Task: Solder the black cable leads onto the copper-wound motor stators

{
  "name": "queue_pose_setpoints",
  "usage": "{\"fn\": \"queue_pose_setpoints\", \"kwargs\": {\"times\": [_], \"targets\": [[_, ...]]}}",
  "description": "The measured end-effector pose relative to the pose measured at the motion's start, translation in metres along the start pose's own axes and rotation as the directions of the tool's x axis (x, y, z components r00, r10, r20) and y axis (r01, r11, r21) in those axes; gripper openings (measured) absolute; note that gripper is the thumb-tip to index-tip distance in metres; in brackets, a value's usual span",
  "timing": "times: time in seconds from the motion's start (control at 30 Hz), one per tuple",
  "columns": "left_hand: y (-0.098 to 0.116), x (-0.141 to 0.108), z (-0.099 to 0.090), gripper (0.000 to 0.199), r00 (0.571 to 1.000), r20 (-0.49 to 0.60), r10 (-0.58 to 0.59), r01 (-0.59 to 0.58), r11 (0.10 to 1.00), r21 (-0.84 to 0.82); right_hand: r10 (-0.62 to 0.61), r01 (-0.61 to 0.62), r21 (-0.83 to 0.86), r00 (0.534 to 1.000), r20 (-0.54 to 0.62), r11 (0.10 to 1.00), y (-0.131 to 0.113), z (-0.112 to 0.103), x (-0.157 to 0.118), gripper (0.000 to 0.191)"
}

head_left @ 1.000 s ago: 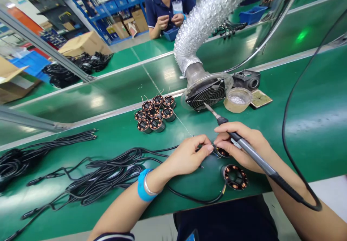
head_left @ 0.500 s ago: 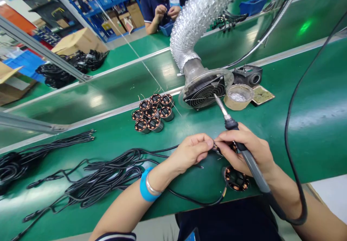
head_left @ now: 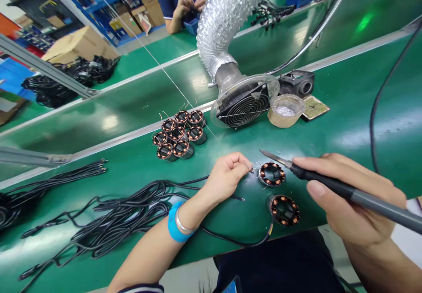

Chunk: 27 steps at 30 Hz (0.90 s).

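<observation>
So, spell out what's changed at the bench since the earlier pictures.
The right hand has drawn away rightward from the left hand and the upper coil ring, still gripping the soldering iron. The iron's tip has dropped from before the fan grille to beside that ring. The left hand's pinch, lower ring and clustered rings stay put.

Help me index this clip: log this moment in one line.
left hand: pinching wire end | right hand: gripping soldering iron, tip near upper wound ring | lower wound ring: cable at edge
</observation>
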<state>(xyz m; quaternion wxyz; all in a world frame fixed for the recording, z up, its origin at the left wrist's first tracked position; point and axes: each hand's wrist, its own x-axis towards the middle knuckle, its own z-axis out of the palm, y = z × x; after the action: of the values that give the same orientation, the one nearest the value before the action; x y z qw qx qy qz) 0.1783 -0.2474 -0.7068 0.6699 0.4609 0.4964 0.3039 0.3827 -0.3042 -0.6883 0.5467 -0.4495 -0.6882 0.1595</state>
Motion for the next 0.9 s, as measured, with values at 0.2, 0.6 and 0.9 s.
{"fn": "queue_pose_setpoints", "kwargs": {"times": [0.2,0.6,0.9], "targets": [[-0.0005,-0.0040,0.0003,0.022,0.999,-0.006,0.051,-0.050,0.995,0.086,0.123,-0.121,0.037,0.990,-0.069,0.992,0.0082,0.0021,-0.0059,0.019],[-0.0025,-0.0044,-0.0013,0.021,0.996,-0.016,0.090,-0.086,0.981,0.173,0.126,-0.125,0.040,0.991,-0.036,0.991,0.0064,0.0021,-0.0050,0.020],[-0.0032,-0.0037,-0.0021,0.022,0.994,-0.005,0.106,-0.104,0.976,0.190,0.073,-0.073,0.033,0.997,0.026,0.997,0.0028,0.0064,-0.0015,0.019]]}}
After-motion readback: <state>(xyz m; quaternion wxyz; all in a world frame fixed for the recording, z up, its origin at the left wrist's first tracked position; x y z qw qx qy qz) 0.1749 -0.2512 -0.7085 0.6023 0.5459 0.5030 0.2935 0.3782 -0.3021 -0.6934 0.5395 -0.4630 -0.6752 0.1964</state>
